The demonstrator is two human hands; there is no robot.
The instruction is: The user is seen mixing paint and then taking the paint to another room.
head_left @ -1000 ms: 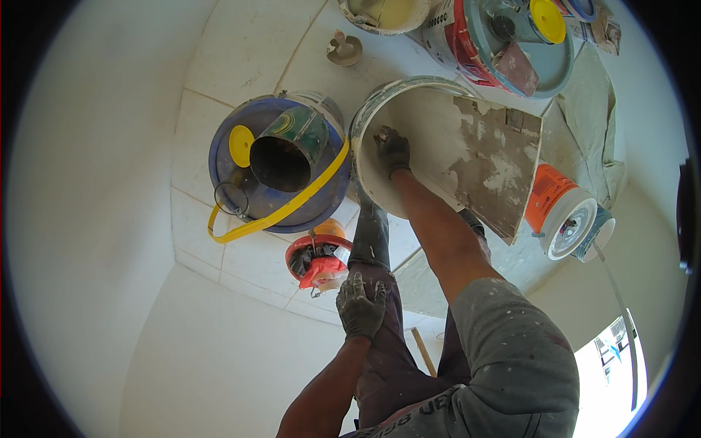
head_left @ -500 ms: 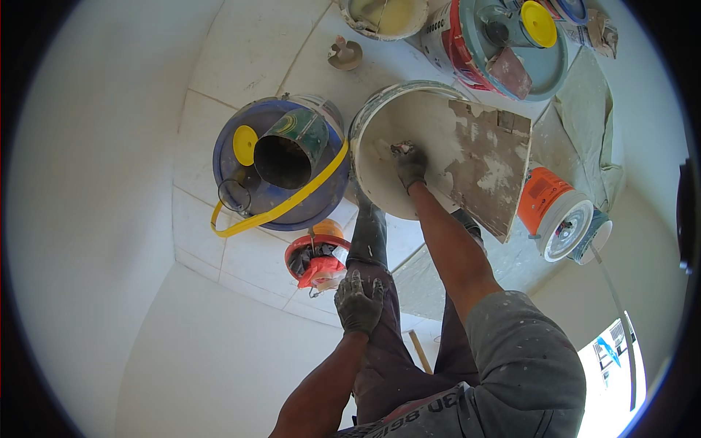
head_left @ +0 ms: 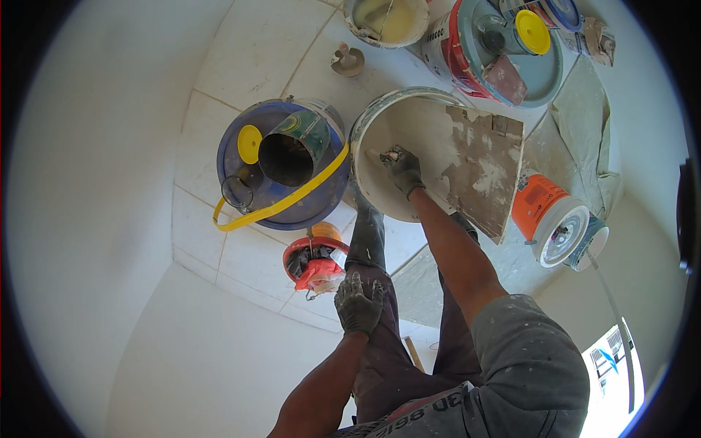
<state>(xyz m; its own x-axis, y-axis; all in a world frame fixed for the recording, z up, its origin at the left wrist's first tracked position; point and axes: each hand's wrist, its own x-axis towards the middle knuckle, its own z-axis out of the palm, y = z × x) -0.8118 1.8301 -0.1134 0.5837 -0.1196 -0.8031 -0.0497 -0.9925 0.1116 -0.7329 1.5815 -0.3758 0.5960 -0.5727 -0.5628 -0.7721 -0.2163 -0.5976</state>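
Note:
In front of me stands a large round bucket (head_left: 363,117), pale and smeared with plaster inside. My right hand (head_left: 404,171), in a dark work glove, reaches into it. Its fingers are closed round a plaster-smeared hand tool (head_left: 392,155), of which only a light end shows; its exact kind is hidden. A square, plaster-stained board (head_left: 485,164) lies across the bucket's right side, beside my right forearm. My left hand (head_left: 358,303), gloved and dusted white, rests on my left thigh near the knee with its fingers spread. It holds nothing.
On the left, a blue-lidded bucket (head_left: 241,157) carries a green tin (head_left: 296,146) and a yellow strap (head_left: 285,204). A small red bucket (head_left: 288,255) is by my left boot. An orange-and-white bucket (head_left: 540,201) stands right; a grey-lidded bucket (head_left: 544,77) and a liquid-filled pail (head_left: 387,18) stand farther off.
My right hand has shifted slightly left and down inside the bucket, turning so that the end of the tool points left. My left hand stays on my thigh.

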